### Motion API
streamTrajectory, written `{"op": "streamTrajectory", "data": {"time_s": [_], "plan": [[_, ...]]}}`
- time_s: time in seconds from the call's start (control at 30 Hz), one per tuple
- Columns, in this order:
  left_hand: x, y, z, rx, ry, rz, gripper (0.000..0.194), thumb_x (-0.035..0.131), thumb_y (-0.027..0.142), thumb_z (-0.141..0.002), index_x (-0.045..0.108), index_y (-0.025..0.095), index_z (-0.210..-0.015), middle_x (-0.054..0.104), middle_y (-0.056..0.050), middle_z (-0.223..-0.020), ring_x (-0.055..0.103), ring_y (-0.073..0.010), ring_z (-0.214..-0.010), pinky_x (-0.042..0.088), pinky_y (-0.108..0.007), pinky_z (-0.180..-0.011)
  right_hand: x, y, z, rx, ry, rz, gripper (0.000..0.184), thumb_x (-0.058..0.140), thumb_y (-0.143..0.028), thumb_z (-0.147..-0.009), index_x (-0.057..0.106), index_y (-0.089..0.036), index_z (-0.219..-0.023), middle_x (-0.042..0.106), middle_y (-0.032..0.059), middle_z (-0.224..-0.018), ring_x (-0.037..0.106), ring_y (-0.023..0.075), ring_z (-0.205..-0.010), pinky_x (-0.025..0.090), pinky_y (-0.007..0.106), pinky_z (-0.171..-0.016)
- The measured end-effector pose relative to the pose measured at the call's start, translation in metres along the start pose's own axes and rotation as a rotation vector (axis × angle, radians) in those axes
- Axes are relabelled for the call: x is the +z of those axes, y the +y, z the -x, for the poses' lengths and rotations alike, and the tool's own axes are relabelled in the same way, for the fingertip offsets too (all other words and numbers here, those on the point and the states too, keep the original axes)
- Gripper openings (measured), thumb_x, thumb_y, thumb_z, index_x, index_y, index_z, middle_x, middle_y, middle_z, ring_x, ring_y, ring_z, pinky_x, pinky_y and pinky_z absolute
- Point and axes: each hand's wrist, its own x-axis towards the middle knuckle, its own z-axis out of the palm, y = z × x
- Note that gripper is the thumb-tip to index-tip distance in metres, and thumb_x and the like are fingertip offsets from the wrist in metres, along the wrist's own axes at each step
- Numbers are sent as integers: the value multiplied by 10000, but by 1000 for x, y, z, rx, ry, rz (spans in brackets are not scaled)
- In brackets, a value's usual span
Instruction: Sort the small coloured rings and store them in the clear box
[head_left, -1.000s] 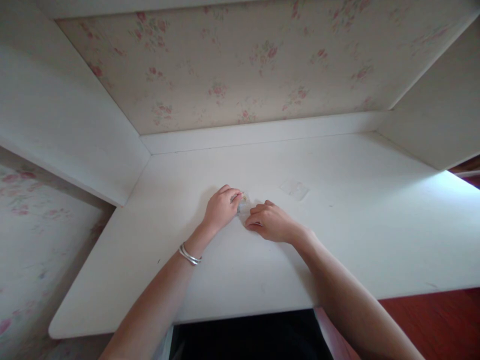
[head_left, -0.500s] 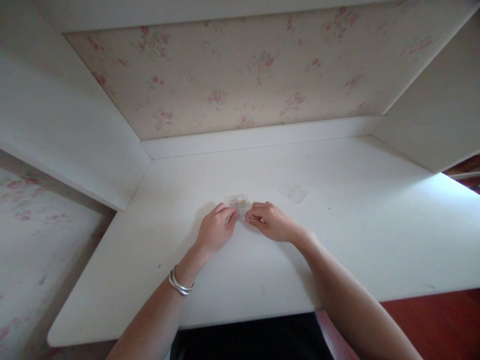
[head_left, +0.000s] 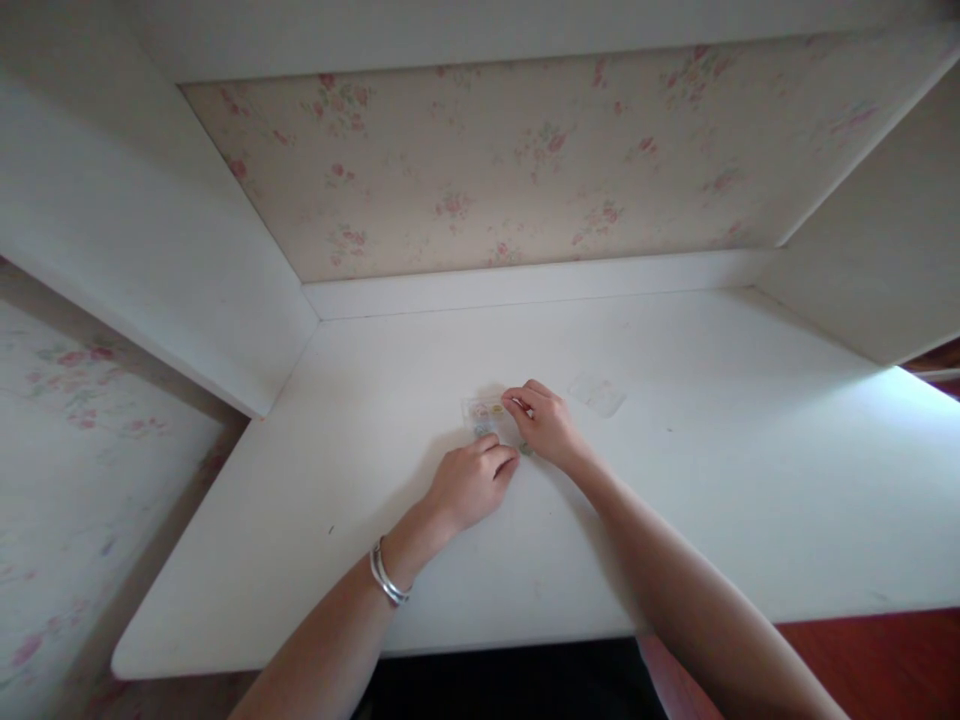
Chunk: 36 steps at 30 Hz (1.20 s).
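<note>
A small clear plastic box [head_left: 472, 408] with tiny coloured and gold bits in it lies on the white desk. My left hand [head_left: 474, 480] is closed at its near edge, the fingertips pressed together by the near right corner. Over the far right part of the box, my right hand [head_left: 546, 425] makes a pinch; whatever sits between its thumb and finger is too small to make out. A small greenish bit [head_left: 526, 449] shows between the two hands. To the right lies a flat, clear plastic piece [head_left: 598, 394], apart from both hands.
The white desk [head_left: 750, 480] has a raised back strip [head_left: 547, 285] and white side panels [head_left: 142, 210] at left and right. A small dark speck [head_left: 331, 529] lies left of my forearm. Floral wallpaper covers the wall behind.
My left hand has come down from the box's left side to its near edge and shifted right. My right hand has moved up to the far right of the box.
</note>
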Motion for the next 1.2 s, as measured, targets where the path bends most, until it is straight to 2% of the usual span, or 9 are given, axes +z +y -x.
{"op": "streamTrajectory", "data": {"time_s": [0.1, 0.23, 0.3, 0.43, 0.57, 0.73, 0.87, 1.03, 1.2], "plan": [[1, 2, 1, 0, -6, 1, 270, 401, 301, -937, 668, 264, -916, 636, -15, -844, 629, -163, -757, 473, -262, -637, -5, -1, 0, 3, -13, 7, 214, 471, -287, -910, 668, -206, -898, 583, 31, -814, 538, 129, -703, 413, 244, -661], [6, 8, 2, 7, -22, 16, 258, 409, 293, -934, 656, 264, -1004, 653, -25, -903, 638, -163, -810, 491, -258, -672, -25, -3, 4, 61, 134, -3, 209, 486, -315, -901, 666, -211, -889, 563, 20, -769, 516, 124, -665, 404, 237, -626], [9, 11, 3, 3, -27, 23, 252, 420, 289, -929, 639, 271, -1050, 660, -22, -939, 642, -167, -826, 502, -264, -679, -35, -2, 9, 84, 159, 2, 208, 500, -327, -891, 672, -212, -870, 540, 9, -715, 497, 124, -634, 394, 241, -606], [13, 14, 3, -32, -16, 26, 261, 419, 282, -927, 616, 277, -1099, 662, -15, -991, 645, -175, -857, 516, -282, -707, -46, 7, 24, 109, 48, 17, 220, 515, -347, -877, 684, -211, -838, 541, -2, -655, 484, 121, -589, 377, 245, -576], [13, 15, 2, -84, -9, 5, 276, 418, 293, -928, 591, 283, -1142, 648, -11, -1032, 639, -170, -892, 514, -279, -744, -49, 13, 35, 110, -86, 42, 222, 508, -330, -872, 694, -211, -854, 630, 7, -710, 522, 118, -595, 392, 241, -590], [14, 17, -3, -118, -27, -48, 278, 398, 318, -934, 587, 293, -1136, 631, -5, -1045, 639, -173, -892, 513, -273, -713, -49, 15, 36, 91, -218, 101, 217, 495, -268, -866, 707, -227, -897, 701, 19, -864, 614, 137, -731, 436, 234, -663], [15, 18, -6, -114, -39, -89, 283, 380, 345, -940, 601, 296, -1109, 626, -8, -1024, 639, -180, -871, 507, -277, -688, -48, 15, 38, 40, -319, 198, 271, 473, -190, -847, 716, -256, -948, 714, 16, -894, 645, 157, -811, 452, 238, -710], [13, 16, -4, -103, -43, -94, 291, 360, 354, -949, 616, 281, -1067, 622, -16, -992, 635, -167, -847, 491, -259, -674, -45, 12, 42, 11, -372, 256, 309, 471, -149, -820, 724, -278, -941, 718, -5, -921, 652, 158, -849, 449, 242, -740], [13, 13, -2, -60, -43, -107, 304, 338, 345, -959, 631, 282, -1005, 616, -7, -958, 630, -159, -822, 476, -247, -629, -42, 7, 42, -75, -399, 268, 317, 481, -114, -794, 725, -291, -889, 724, -35, -854, 649, 147, -822, 420, 272, -785]]}}
